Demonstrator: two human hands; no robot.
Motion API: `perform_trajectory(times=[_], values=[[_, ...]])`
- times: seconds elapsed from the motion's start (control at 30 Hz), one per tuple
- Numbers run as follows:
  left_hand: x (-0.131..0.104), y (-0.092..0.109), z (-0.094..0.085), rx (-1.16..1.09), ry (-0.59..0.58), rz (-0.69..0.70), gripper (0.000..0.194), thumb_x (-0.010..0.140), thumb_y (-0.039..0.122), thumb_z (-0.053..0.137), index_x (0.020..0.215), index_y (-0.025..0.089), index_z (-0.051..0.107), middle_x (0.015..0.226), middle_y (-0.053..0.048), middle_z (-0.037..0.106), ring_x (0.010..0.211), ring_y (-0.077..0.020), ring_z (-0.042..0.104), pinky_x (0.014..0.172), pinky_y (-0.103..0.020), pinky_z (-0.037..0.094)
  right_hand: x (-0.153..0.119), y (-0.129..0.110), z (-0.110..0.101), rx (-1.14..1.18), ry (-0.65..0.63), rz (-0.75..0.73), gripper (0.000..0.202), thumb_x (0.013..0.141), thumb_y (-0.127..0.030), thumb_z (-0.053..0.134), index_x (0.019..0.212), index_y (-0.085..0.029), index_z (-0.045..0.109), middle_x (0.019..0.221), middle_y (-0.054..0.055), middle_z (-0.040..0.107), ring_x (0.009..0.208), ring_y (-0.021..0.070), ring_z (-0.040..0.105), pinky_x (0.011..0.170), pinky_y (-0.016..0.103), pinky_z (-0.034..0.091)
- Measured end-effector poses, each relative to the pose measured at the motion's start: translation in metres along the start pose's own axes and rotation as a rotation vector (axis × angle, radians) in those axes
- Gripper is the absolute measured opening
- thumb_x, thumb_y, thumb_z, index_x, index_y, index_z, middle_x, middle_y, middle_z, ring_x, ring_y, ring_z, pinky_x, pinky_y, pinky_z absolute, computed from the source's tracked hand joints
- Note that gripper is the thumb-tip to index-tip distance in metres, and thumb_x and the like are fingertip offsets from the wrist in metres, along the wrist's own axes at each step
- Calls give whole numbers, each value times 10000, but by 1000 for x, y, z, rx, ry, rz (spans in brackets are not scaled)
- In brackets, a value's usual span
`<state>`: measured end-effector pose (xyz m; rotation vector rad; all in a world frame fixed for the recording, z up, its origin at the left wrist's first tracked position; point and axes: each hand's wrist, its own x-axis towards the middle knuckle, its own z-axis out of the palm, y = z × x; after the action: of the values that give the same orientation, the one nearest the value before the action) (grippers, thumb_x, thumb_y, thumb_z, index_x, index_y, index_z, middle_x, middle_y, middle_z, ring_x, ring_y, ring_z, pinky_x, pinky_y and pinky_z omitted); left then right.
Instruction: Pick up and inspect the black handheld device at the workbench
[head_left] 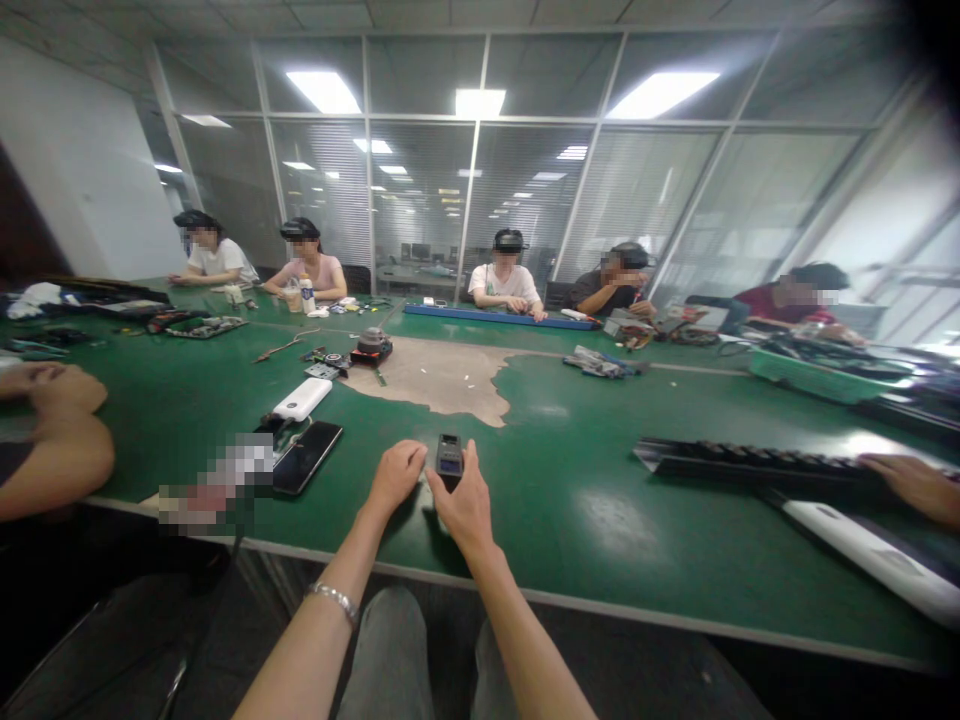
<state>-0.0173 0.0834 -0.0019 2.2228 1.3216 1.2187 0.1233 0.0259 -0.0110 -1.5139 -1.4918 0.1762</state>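
Observation:
A small dark handheld device (450, 457) with a little screen stands on the green table (555, 500) in front of me. My right hand (466, 500) is wrapped round its lower part and right side. Just left of the device, my left hand (401, 470) rests on the table with its fingers curled together; whether anything is inside them is hidden. Further left lie a black phone (307, 458) and a white power bank (303, 399).
A black slotted strip (742, 462) and a long white object (877, 555) lie at the right, near another person's hand (919, 488). Another person's arms (56, 430) rest at the left. Beyond are electronic parts, a green basket (825, 375) and several seated people.

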Motion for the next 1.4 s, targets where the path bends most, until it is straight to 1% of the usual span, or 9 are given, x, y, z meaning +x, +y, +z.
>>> perform_trajectory(times=[0.13, 0.27, 0.53, 0.7, 0.83, 1.07, 1.17, 1.3, 1.4], values=[[0, 2, -1, 4, -2, 2, 349, 940, 305, 387, 914, 178, 711, 993, -73, 711, 954, -176, 629, 899, -294, 472, -3, 0, -3, 8, 17, 31, 936, 798, -556, 558, 1475, -38, 172, 1391, 232, 448, 1259, 305, 477, 1016, 428, 386], [-1, 0, 1, 17, 9, -14, 348, 939, 294, 386, 906, 179, 713, 968, -71, 714, 939, -174, 631, 887, -289, 473, -3, -3, -1, -16, 17, 24, 947, 802, -587, 538, 1478, -42, 162, 1393, 241, 440, 1255, 322, 474, 996, 437, 395], [-1, -1, 1, 28, 21, -8, 339, 937, 283, 388, 892, 187, 710, 963, -61, 715, 937, -167, 629, 886, -279, 468, -9, -4, 2, -110, 4, -64, 861, 888, -554, 427, 1482, -11, 121, 1395, 260, 425, 1236, 333, 476, 987, 445, 392], [-1, -3, 2, 30, 22, -6, 346, 939, 286, 382, 889, 185, 709, 954, -62, 714, 925, -169, 629, 868, -279, 470, -11, -3, 5, -182, 7, -152, 822, 910, -527, 396, 1465, 30, 158, 1422, 285, 376, 1251, 331, 460, 1002, 444, 381], [-1, -4, 2, 26, 26, 3, 345, 940, 288, 383, 897, 179, 708, 952, -67, 713, 927, -168, 627, 868, -274, 466, -10, -2, 9, -193, 9, -122, 799, 918, -511, 373, 1436, 75, 207, 1383, 312, 412, 1244, 339, 467, 1001, 448, 383], [0, -4, 3, 43, 15, 2, 335, 943, 284, 393, 871, 184, 704, 920, -61, 709, 896, -161, 628, 837, -266, 471, -4, -11, 9, -141, 11, -73, 798, 902, -504, 399, 1429, 71, 233, 1356, 308, 443, 1234, 337, 474, 995, 448, 387], [-1, -4, 3, 38, 18, -11, 327, 941, 289, 402, 872, 185, 705, 914, -63, 709, 898, -163, 631, 843, -267, 473, 4, -22, 0, -120, 12, -46, 817, 886, -510, 429, 1426, 75, 243, 1342, 308, 460, 1235, 341, 475, 998, 446, 385], [-2, -4, 3, 24, 34, -8, 319, 940, 292, 402, 901, 185, 700, 928, -61, 707, 903, -161, 630, 847, -264, 473, 23, -36, -25, -68, 32, 13, 824, 870, -527, 458, 1433, 42, 263, 1363, 286, 455, 1255, 337, 468, 1008, 429, 383], [-3, -3, 3, 28, 45, -10, 322, 941, 285, 396, 902, 187, 700, 940, -57, 708, 920, -160, 627, 868, -265, 466, 33, -30, -48, -70, 96, 42, 819, 862, -550, 462, 1442, 0, 283, 1408, 254, 422, 1303, 328, 424, 1044, 422, 353]])
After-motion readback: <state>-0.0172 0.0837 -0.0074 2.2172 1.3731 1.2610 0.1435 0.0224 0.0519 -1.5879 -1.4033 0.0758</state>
